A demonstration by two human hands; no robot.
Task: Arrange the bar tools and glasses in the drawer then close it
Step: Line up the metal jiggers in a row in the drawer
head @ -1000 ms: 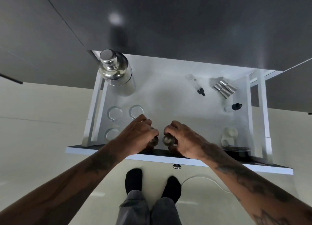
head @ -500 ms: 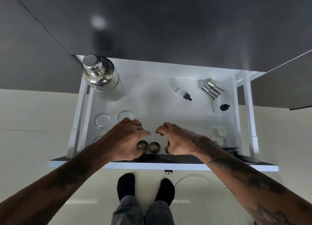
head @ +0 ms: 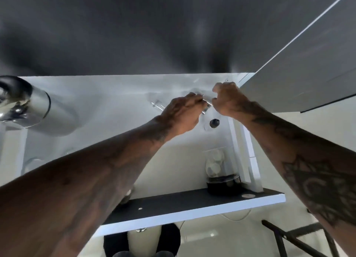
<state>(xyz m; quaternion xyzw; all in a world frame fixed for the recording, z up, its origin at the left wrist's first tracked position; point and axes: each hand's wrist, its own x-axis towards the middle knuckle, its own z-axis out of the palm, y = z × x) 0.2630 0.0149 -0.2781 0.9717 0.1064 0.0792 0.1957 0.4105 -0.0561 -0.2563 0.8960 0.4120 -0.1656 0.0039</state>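
Observation:
The white drawer [head: 107,94] stands pulled out under a dark counter. Both my hands reach to its far right corner. My left hand [head: 181,114] and my right hand [head: 229,100] close from either side on a small cluster of shiny metal bar pieces [head: 205,106]. A clear dropper bottle [head: 157,104] lies just left of my left hand. A small black-capped bottle [head: 213,122] stands right below the hands. The steel cocktail shaker [head: 25,104] stands at the far left. Clear glasses [head: 32,160] show faintly at the left, partly behind my left forearm.
A clear jar with pale round things inside [head: 219,170] stands in the front right corner, against the dark drawer front [head: 192,204]. A small metal cup [head: 128,196] peeks out under my left forearm. A dark cabinet door [head: 300,69] hangs at the right. My feet are below.
Both hands left the small metal cups at the drawer's front and moved to the far right corner, closing on the metal bar pieces. The head leaned in closer.

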